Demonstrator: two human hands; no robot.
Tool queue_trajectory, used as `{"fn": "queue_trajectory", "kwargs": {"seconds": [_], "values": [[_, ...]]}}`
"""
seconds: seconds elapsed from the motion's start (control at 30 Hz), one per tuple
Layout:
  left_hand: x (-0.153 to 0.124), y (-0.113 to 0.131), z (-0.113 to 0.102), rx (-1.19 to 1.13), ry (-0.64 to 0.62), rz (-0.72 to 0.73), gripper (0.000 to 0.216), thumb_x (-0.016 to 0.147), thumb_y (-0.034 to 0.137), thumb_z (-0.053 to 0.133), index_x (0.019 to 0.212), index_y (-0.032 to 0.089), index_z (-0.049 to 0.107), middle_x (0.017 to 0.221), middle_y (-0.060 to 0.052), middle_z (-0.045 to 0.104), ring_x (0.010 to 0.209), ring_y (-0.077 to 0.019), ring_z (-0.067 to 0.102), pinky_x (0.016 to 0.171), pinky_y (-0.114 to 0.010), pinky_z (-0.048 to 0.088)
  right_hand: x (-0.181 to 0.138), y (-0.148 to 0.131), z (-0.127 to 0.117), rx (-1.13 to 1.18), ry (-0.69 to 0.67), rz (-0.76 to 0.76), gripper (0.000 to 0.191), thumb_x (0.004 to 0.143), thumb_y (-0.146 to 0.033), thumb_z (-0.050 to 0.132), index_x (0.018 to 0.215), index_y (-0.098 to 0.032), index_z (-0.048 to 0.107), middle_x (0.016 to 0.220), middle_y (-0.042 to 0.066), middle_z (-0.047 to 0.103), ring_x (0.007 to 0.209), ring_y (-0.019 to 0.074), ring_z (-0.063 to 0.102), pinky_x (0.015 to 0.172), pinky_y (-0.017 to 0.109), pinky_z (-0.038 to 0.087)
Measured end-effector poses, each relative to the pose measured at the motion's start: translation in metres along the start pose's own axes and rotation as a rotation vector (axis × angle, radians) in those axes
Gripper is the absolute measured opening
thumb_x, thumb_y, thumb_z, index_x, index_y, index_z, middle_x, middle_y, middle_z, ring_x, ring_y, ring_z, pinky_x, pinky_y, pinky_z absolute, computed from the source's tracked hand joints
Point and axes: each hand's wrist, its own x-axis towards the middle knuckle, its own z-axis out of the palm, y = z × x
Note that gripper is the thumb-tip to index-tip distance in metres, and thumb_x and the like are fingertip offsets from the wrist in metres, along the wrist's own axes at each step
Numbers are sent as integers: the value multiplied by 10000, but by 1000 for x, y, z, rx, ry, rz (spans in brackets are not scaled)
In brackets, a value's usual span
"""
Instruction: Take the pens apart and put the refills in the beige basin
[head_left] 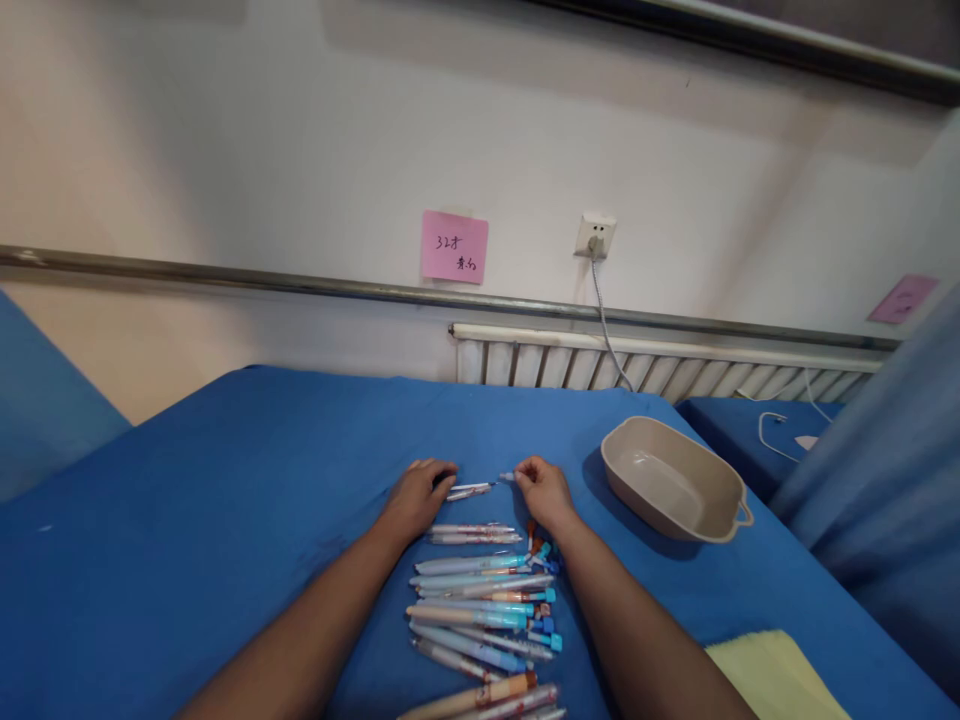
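My left hand (421, 494) is low over the blue cloth, its thumb and fingers curled at the left end of a slim white pen (472, 486) whose narrow dark tip points right. Another patterned pen (466, 494) lies just beneath it. Across a small gap, my right hand (546, 492) pinches a short pale pen part (507, 477) between thumb and fingertips. Closer to me are two white patterned pens (472, 533), side by side. Below them lies a long row of blue, white and peach pens (480, 610), several with blue or brown ends at the right.
A beige basin (660, 480) with a handle stands at the right of the blue-covered table (187, 540). Yellow cloth or paper (772, 675) lies at the front right. A radiator (540, 365), metal rail and plugged-in socket (596, 236) are along the wall. Blue curtain hangs at right.
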Motion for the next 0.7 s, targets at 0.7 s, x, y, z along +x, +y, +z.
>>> {"fn": "queue_trajectory", "kwargs": {"seconds": [0.7], "values": [[-4, 16, -7, -194, -1, 39, 155, 721, 343, 618, 733, 189, 631, 1024, -83, 659, 988, -241, 576, 931, -384, 405, -32, -39, -1, -118, -471, -195, 175, 669, -277, 692, 834, -224, 664, 681, -16, 648, 594, 133, 546, 531, 223, 338]]}}
